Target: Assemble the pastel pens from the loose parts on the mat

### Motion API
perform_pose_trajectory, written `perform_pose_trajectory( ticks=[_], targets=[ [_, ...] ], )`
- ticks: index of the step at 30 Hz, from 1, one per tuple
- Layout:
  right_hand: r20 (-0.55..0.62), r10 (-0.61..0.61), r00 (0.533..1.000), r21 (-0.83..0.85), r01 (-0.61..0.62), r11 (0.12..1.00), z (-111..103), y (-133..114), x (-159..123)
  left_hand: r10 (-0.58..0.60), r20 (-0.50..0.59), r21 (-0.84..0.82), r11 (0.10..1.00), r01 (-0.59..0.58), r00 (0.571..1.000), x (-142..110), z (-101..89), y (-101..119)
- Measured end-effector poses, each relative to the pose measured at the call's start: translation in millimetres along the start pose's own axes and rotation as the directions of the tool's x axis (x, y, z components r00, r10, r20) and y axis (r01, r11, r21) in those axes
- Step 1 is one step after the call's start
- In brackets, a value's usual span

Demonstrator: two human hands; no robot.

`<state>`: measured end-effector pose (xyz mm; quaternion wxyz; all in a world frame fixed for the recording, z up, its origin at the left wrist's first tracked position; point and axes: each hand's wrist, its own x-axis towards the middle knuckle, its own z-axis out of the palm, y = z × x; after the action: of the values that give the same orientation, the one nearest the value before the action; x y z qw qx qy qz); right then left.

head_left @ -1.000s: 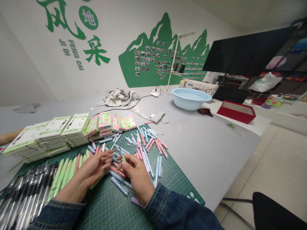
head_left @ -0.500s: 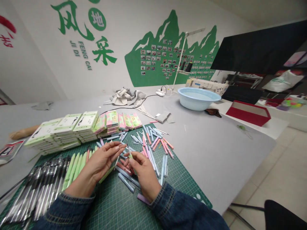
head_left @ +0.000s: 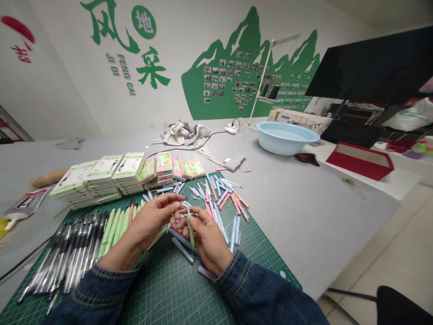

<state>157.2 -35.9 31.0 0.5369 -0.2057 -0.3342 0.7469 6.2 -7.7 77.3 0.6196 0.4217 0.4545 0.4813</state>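
Note:
My right hand (head_left: 207,239) pinches a pale green pen barrel (head_left: 191,231) upright between thumb and fingers. My left hand (head_left: 152,221) sits close by, its fingertips almost meeting the right hand, and a second pale green pen (head_left: 157,237) slants out beneath it. Both hands rest above a green cutting mat (head_left: 158,289). Loose pink and pale blue pens (head_left: 219,201) lie scattered beyond them. To the left, pale green pens (head_left: 115,230) lie in a row beside a bundle of black and clear pens (head_left: 67,257).
Stacks of white-green boxes (head_left: 101,176) and pink-green boxes (head_left: 165,167) stand behind the mat on a grey table (head_left: 304,212). A pale blue basin (head_left: 286,137), crumpled cloth (head_left: 181,134), sewing machine (head_left: 299,119) and red box (head_left: 360,160) lie farther off.
The whole view has drifted as my head turned. My hands have come closer together, and the pale green barrel in my right hand now stands more upright.

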Motion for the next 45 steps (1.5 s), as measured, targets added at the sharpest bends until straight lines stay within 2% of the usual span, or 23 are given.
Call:
perform_pose_trajectory(
  ticks=[7,12,16,20,26,29,31,34,39,45],
  targets=[
    [0.017,-0.037,0.999,-0.018,0.038,0.999,-1.5,2.9,3.3,0.009,-0.034,0.283,0.959,0.001,0.999,-6.8,7.2,10.8],
    [0.002,-0.033,0.999,-0.028,0.033,0.999,-3.4,5.9,3.7,0.055,0.022,0.285,0.957,-0.059,0.998,-8.9,11.7,9.5],
    [0.021,-0.044,0.999,-0.001,0.044,0.999,-0.9,4.2,1.4,0.028,0.076,0.264,0.963,-0.047,0.997,-11.8,12.5,11.1],
    [0.04,-0.07,0.997,-0.014,0.07,0.997,1.4,0.5,0.3,-0.01,0.057,0.164,0.986,0.001,0.998,-9.5,6.4,12.8],
    [0.017,-0.066,0.998,-0.032,0.067,0.997,-0.3,-1.5,1.7,-0.164,-0.128,-0.19,0.972,0.138,0.978,7.6,-12.4,-2.1],
    [0.0,-0.058,0.998,-0.037,0.058,0.998,-0.3,-1.4,1.8,-0.212,-0.119,-0.301,0.939,0.168,0.97,11.9,-15.1,-8.5],
    [-0.013,-0.054,0.998,-0.041,0.054,0.998,-0.2,-1.1,2.0,-0.202,-0.094,-0.31,0.937,0.164,0.975,11.7,-14.0,-8.6],
    [-0.026,-0.055,0.998,-0.059,0.054,0.997,-0.6,-0.1,2.5,-0.163,-0.068,-0.239,0.961,0.142,0.984,7.9,-10.5,-4.2],
    [-0.028,-0.063,0.998,-0.123,0.059,0.991,-1.0,0.7,2.6,-0.044,-0.054,0.012,0.999,0.045,0.998,-1.9,-4.4,6.0],
    [-0.045,-0.04,0.998,-0.159,0.033,0.987,-2.1,1.7,2.5,0.099,-0.089,0.286,0.956,-0.07,0.991,-4.3,-5.7,13.6]
  ],
)
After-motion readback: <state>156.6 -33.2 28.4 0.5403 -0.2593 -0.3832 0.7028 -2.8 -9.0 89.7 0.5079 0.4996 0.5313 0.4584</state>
